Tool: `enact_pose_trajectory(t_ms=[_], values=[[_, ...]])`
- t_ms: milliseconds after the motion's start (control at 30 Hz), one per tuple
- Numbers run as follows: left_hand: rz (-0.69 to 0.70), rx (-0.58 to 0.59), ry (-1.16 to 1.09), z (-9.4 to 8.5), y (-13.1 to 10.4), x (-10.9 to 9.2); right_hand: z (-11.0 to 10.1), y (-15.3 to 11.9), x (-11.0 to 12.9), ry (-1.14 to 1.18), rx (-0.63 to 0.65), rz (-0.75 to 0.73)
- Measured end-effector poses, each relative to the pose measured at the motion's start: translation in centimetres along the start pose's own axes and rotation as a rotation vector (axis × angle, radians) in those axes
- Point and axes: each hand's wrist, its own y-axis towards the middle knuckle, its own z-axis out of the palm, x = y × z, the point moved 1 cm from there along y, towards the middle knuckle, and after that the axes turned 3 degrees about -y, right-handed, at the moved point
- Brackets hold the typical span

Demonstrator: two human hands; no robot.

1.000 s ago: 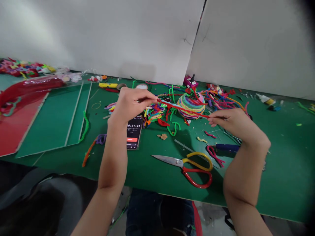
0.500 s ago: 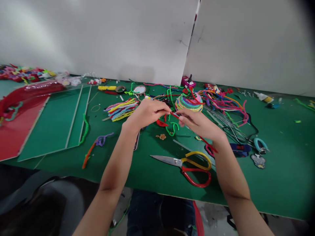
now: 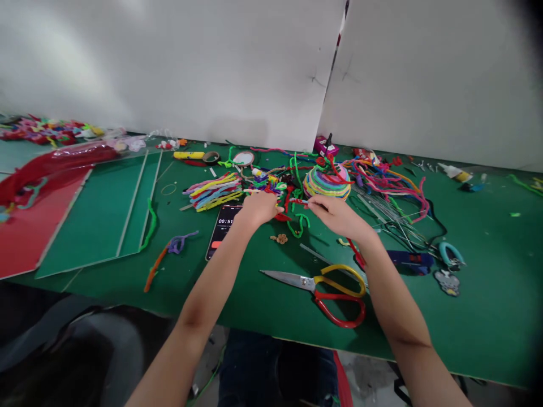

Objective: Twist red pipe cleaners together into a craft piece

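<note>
My right hand (image 3: 337,215) pinches a red pipe cleaner (image 3: 300,201), its wrapped tip, with a pale bluish patch, pointing left. A red length hangs below that wrist. My left hand (image 3: 261,208) is low over a pile of small multicoloured pipe cleaner pieces (image 3: 269,182). Its fingers are mostly hidden behind the back of the hand, so whether they grip a piece does not show. Between the hands lie red pieces (image 3: 288,198) and a curled green pipe cleaner (image 3: 300,223). A small brown flower (image 3: 280,239) lies just nearer to me.
Scissors (image 3: 314,282) with yellow and red handles lie in front. A phone (image 3: 218,237) showing a timer is by my left forearm. A bundle of coloured pipe cleaners (image 3: 214,192), a striped coil (image 3: 324,183), wires (image 3: 390,217) and a blue tool (image 3: 409,260) surround the hands.
My left hand has let go of the red pipe cleaner and moved down to the pile of pieces. The right hand still holds the pipe cleaner. More of the phone is uncovered.
</note>
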Motion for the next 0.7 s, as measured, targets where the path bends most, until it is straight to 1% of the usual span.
enact_pose_trajectory(t_ms=[100, 167, 200, 267, 333, 367, 433, 533, 600, 700], values=[[-0.024, 0.017, -0.026, 1.1, 0.8, -0.5, 0.5, 0.3, -0.4, -0.038, -0.067, 0.068], [-0.002, -0.002, -0.071, 1.2, 0.9, -0.8, 0.9, 0.5, -0.9, -0.051, -0.122, 0.141], [0.022, -0.026, -0.107, 1.1, 0.8, -0.9, 1.1, 0.7, -1.2, -0.039, -0.136, 0.172], [0.081, -0.125, -0.216, 0.5, 0.5, -1.0, 1.5, 1.0, -1.7, 0.013, -0.135, 0.21], [0.145, -0.242, -0.363, -0.2, 0.1, -1.0, 1.8, 1.2, -2.1, 0.077, -0.126, 0.209], [0.178, -0.278, -0.436, -0.4, 0.0, -1.1, 1.9, 1.3, -2.2, 0.106, -0.127, 0.2], [0.236, -0.311, -0.575, -0.8, -0.2, -1.2, 2.0, 1.4, -2.3, 0.168, -0.124, 0.181], [0.252, -0.369, -0.719, -0.8, -0.1, -1.5, 1.9, 1.5, -2.3, 0.259, -0.114, 0.173], [0.251, -0.378, -0.81, -0.7, 0.1, -1.6, 1.8, 1.5, -2.2, 0.303, -0.14, 0.162], [0.287, -0.299, -0.98, -0.5, 0.4, -1.7, 1.8, 1.6, -2.1, 0.331, -0.174, 0.123]])
